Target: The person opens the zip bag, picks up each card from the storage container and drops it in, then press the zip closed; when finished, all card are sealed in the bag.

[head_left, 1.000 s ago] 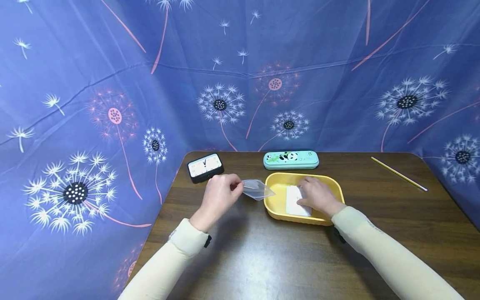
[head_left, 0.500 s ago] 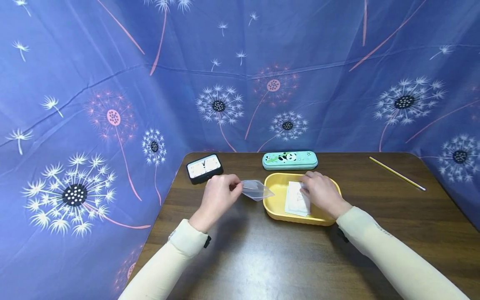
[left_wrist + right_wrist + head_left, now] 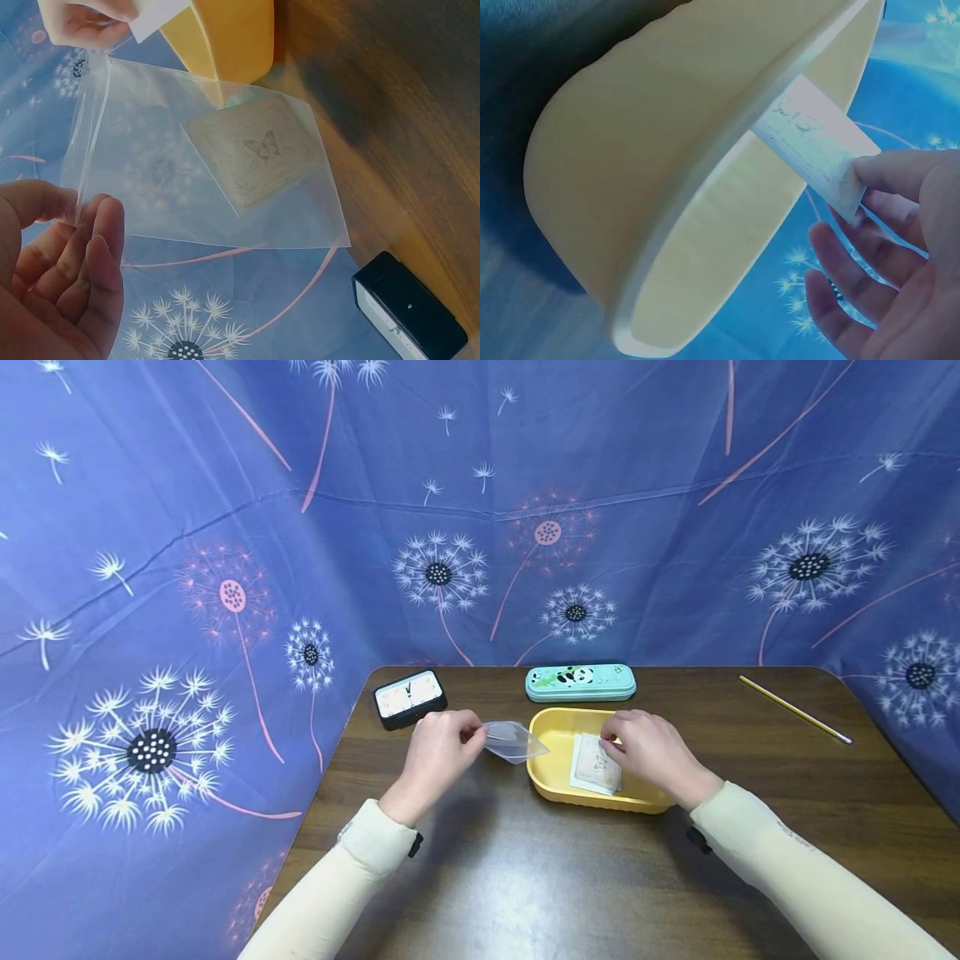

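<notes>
My left hand (image 3: 441, 750) pinches the zip edge of a clear plastic zip bag (image 3: 154, 199). Inside that bag lies a paper square (image 3: 285, 154) with a butterfly print, plain in the left wrist view. Over the yellow basin (image 3: 550, 768), my right hand (image 3: 654, 752) pinches the corner of a small printed paper (image 3: 810, 139) between thumb and fingers, tilting it up. A butterfly print shows on this paper in the head view. Beneath it another pale paper (image 3: 584, 787) peeks out in the basin. My right fingers cover one corner of the held paper.
A black-framed clock (image 3: 409, 697) stands at the table's back left, beyond my left hand. Behind the basin is a mint pencil case (image 3: 600, 683) with a panda. A yellow pencil (image 3: 795, 709) lies at the back right. A blue dandelion-print cloth (image 3: 660, 477) hangs behind the table.
My right hand has drawn back from deep in the basin, rising slightly with the pinched paper, whose butterfly print now shows. The left hand and the bag have stayed in place.
</notes>
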A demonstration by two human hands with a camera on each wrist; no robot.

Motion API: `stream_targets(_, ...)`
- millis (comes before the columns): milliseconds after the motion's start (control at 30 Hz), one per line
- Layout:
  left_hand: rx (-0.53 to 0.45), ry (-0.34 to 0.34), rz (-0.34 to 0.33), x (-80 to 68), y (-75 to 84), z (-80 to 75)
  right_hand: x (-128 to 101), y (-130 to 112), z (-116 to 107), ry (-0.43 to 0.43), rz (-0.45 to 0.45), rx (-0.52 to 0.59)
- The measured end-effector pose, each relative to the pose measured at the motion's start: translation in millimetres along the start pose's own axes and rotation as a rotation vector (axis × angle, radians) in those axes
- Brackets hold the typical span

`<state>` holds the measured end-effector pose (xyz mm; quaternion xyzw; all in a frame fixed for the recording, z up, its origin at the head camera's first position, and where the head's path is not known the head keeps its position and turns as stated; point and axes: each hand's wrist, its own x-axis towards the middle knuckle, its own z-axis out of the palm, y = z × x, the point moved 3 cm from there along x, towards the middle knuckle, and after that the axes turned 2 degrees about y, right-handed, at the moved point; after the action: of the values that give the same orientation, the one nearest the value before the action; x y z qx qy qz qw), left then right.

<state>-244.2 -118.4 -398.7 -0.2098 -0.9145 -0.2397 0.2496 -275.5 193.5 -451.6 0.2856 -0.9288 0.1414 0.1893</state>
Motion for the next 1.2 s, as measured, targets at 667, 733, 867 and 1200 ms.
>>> stream_targets(667,-0.008,-0.007,0.000,0.7,0.2,-2.0,2,-22,-24,0.111,-0.076,0.047)
stream_targets(733,-0.008,-0.005,0.001,0.9,0.2,-2.3,4,-26,-31,0.167,-0.098,0.054)
stream_targets(867,-0.012,0.000,0.006,1.2,0.0,-2.6,10,-38,-46,0.286,-0.158,0.079)
stream_targets(1200,-0.014,0.014,0.018,0.8,-0.6,-3.8,19,-77,-77,0.483,-0.296,0.181)
